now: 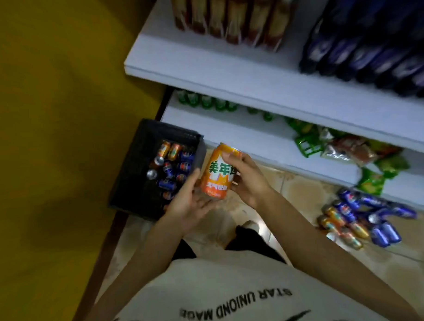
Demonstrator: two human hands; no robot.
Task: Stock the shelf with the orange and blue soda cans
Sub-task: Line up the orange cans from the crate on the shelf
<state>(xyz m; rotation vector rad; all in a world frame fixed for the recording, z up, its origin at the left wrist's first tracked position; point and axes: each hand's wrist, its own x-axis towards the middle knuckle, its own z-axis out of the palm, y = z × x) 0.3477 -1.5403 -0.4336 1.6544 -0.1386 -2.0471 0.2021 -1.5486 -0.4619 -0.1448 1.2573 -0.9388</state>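
We record a plain yellow wall (48, 118) along the left. Beside it, on the beige tiled floor (262, 180), stands a black plastic crate (132, 172) holding loose orange and blue cans (173, 169), some lying, some on end.

Just right of the crate, the left hand (190, 202) is held palm up with fingers straight, gripping nothing, under the base of an orange metal soda can (215, 174) with green lettering; whether palm and can touch we cannot tell. The can is in the air in front of the person, slightly tilted, above the floor and short of the shelves. The right hand (246, 177) grips it, fingers curled over its top rim and upper side.

Further right, white shelf boards (251, 70) carry red-and-yellow packets (230, 15) and dark blue packets (370, 46) above, green bottles (204, 100) and green snack bags (372, 178) below. At far right a heap of blue and orange cans (359, 217) lies at the foot of the shelves — on board or floor, we cannot tell.
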